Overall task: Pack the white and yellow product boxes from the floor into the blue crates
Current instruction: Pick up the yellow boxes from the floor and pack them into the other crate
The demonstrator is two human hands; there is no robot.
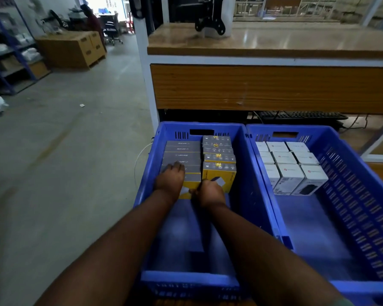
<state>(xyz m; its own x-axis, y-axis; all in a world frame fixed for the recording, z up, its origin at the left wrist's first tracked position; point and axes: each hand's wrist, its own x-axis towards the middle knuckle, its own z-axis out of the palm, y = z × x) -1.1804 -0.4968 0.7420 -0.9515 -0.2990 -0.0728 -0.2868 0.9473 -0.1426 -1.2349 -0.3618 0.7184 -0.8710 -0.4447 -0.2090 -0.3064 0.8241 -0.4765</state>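
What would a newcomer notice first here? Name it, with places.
Two blue crates sit side by side under a wooden counter. In the left crate, the left hand rests on grey-topped yellow boxes and the right hand touches their front. The right crate holds white boxes at its far end.

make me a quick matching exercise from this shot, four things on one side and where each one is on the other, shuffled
Things:
1. white boxes
2. yellow boxes
3. keyboard
4. left hand

Places:
A. on a shelf under the wooden counter
B. in the left blue crate, at its far end
C. resting on top of the grey-topped boxes
D. in the right blue crate, at its far end

Pairs: 1-D, 2-B, 3-A, 4-C
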